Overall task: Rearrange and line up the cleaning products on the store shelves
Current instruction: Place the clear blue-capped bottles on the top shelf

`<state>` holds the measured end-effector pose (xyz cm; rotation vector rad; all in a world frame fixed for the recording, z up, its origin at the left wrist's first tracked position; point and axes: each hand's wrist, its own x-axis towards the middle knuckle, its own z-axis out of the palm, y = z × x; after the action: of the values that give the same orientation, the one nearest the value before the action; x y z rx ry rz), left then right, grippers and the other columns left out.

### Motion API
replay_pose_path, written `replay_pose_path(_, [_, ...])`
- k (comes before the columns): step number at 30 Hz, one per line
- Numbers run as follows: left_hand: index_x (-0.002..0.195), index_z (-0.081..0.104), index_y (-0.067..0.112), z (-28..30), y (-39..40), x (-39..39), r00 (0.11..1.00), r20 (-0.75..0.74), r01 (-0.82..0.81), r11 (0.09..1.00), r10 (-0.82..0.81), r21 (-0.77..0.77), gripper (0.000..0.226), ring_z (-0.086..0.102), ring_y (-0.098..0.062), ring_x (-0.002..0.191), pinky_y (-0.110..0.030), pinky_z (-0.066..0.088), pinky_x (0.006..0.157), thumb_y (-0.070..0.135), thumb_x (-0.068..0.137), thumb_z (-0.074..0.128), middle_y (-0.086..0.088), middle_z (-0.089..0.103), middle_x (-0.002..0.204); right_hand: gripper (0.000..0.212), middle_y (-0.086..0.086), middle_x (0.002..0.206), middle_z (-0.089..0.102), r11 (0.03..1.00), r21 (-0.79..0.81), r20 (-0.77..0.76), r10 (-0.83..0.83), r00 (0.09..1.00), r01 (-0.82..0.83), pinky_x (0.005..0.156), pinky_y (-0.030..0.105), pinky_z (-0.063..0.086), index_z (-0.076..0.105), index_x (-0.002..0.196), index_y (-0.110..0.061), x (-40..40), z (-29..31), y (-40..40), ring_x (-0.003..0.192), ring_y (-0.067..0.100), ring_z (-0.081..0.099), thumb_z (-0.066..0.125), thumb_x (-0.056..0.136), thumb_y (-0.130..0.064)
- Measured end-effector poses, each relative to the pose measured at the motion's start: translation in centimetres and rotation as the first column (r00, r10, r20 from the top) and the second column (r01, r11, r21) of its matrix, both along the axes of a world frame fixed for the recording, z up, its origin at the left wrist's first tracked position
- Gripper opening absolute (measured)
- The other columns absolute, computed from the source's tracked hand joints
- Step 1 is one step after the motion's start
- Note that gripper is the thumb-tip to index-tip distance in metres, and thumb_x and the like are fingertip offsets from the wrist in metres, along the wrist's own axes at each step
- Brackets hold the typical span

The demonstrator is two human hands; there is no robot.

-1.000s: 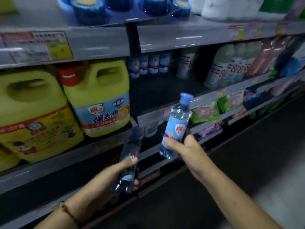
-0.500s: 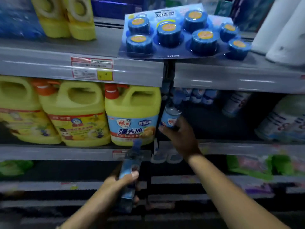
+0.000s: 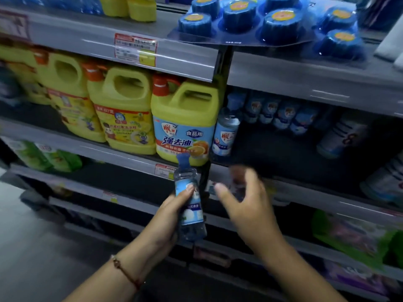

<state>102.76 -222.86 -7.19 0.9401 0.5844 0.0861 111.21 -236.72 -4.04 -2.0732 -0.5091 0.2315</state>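
My left hand grips a small clear bottle with a blue cap and blue label, held upright in front of the shelves. My right hand hovers just right of it, blurred, fingers spread and holding nothing. A second small blue-label bottle stands on the middle shelf at its left end, next to a yellow detergent jug with a blue label. A row of similar small bottles stands deeper on that shelf.
Several yellow jugs with orange caps fill the shelf to the left. A blue blister pack of round toilet blocks overhangs the shelf above. Green pouches lie lower left, more pouches lower right. White bottles stand at right.
My right hand set its bottle on the middle shelf beside the blue-label jug, let go and drew back down toward the left hand's bottle. My view moved closer to the shelves.
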Motion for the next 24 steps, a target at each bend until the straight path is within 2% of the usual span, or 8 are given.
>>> replay_pose_path(2, [0.126, 0.061, 0.0, 0.1, -1.1, 0.8, 1.0, 0.014, 0.009, 0.996, -0.007, -0.086, 0.064, 0.071, -0.03, 0.086, -0.042, 0.059, 0.078, 0.04, 0.077, 0.066, -0.02, 0.072, 0.105, 0.032, -0.009, 0.108, 0.069, 0.984, 0.048, -0.35, 0.179, 0.92, -0.173, 0.085, 0.024, 0.05, 0.057, 0.107, -0.031, -1.8, -1.3, -0.9, 0.1, 0.011, 0.066, 0.073, 0.083, -0.045])
replay_pose_path(4, [0.129, 0.057, -0.002, 0.4, -2.0, 1.1, 0.998, 0.012, 0.065, 0.995, -0.064, -0.081, 0.071, 0.068, -0.035, 0.089, -0.042, 0.059, 0.078, 0.043, 0.075, 0.07, -0.025, 0.067, 0.106, 0.043, -0.002, 0.105, 0.076, 0.963, 0.216, -0.6, 0.261, 0.756, -0.161, 0.089, 0.032, 0.055, 0.062, 0.112, -0.024, -2.5, -2.4, -1.4, 0.1, 0.014, 0.071, 0.074, 0.075, -0.042])
replay_pose_path(9, [0.125, 0.059, 0.019, 1.1, -2.9, 1.8, 0.969, 0.024, 0.223, 0.908, -0.248, 0.355, 0.054, 0.073, -0.016, 0.095, -0.027, 0.056, 0.074, 0.051, 0.082, 0.07, -0.001, 0.076, 0.104, 0.037, 0.003, 0.101, 0.078, 0.942, 0.324, -0.631, 0.28, 0.724, -0.082, 0.09, 0.038, 0.058, 0.067, 0.113, -0.016, -1.5, -2.2, -2.9, 0.097, 0.02, 0.074, 0.079, 0.078, -0.012])
replay_pose_path(12, [0.133, 0.053, 0.034, 1.3, -1.9, 1.7, 0.933, 0.002, 0.218, 0.568, -0.361, 0.794, 0.053, 0.062, 0.001, 0.114, -0.02, 0.051, 0.09, 0.064, 0.089, 0.055, 0.017, 0.068, 0.121, 0.034, 0.0, 0.102, 0.078, 0.933, 0.359, -0.514, 0.215, 0.831, -0.02, 0.088, 0.031, 0.057, 0.068, 0.112, -0.017, -0.2, -2.0, -3.3, 0.098, 0.016, 0.073, 0.078, 0.08, -0.007])
replay_pose_path(14, [0.136, 0.051, 0.033, 1.2, -1.0, 1.4, 0.943, -0.068, 0.13, 0.173, -0.326, 0.976, 0.055, 0.058, -0.003, 0.118, -0.024, 0.049, 0.094, 0.066, 0.092, 0.045, 0.017, 0.063, 0.127, 0.033, -0.004, 0.1, 0.078, 0.91, 0.412, -0.408, 0.135, 0.903, 0.05, 0.08, 0.021, 0.056, 0.068, 0.11, -0.017, 1.2, -1.6, -3.0, 0.095, 0.012, 0.073, 0.078, 0.081, -0.007])
replay_pose_path(16, [0.137, 0.051, 0.022, 0.9, -0.7, 1.5, 0.965, -0.126, 0.079, -0.205, -0.23, 0.976, 0.058, 0.059, -0.018, 0.114, -0.033, 0.05, 0.091, 0.061, 0.094, 0.042, 0.002, 0.061, 0.127, 0.033, -0.004, 0.096, 0.077, 0.899, 0.423, -0.278, 0.011, 0.96, 0.112, 0.077, 0.017, 0.054, 0.066, 0.107, -0.019, 2.9, -1.5, -2.5, 0.091, 0.006, 0.072, 0.08, 0.08, -0.007])
replay_pose_path(18, [0.136, 0.052, 0.018, 0.7, -0.8, 1.7, 0.969, -0.157, 0.083, -0.348, -0.191, 0.934, 0.055, 0.056, -0.027, 0.117, -0.041, 0.048, 0.093, 0.055, 0.095, 0.044, -0.006, 0.057, 0.132, 0.037, -0.005, 0.098, 0.074, 0.884, 0.444, -0.178, -0.075, 0.981, 0.148, 0.078, 0.018, 0.054, 0.062, 0.109, -0.017, 5.0, -1.7, -1.5, 0.09, 0.003, 0.07, 0.08, 0.079, -0.005])
replay_pose_path(24, [0.144, 0.046, 0.022, 0.2, -0.8, 0.9, 0.972, -0.222, 0.163, -0.459, -0.077, 0.873, 0.06, 0.038, -0.036, 0.14, -0.052, 0.038, 0.11, 0.05, 0.091, 0.047, -0.013, 0.041, 0.153, 0.048, 0.001, 0.111, 0.073, 0.913, 0.339, -0.036, -0.228, 0.973, 0.227, 0.085, 0.026, 0.054, 0.063, 0.117, -0.011, 8.8, -2.0, 1.8, 0.098, 0.01, 0.069, 0.085, 0.075, -0.016])
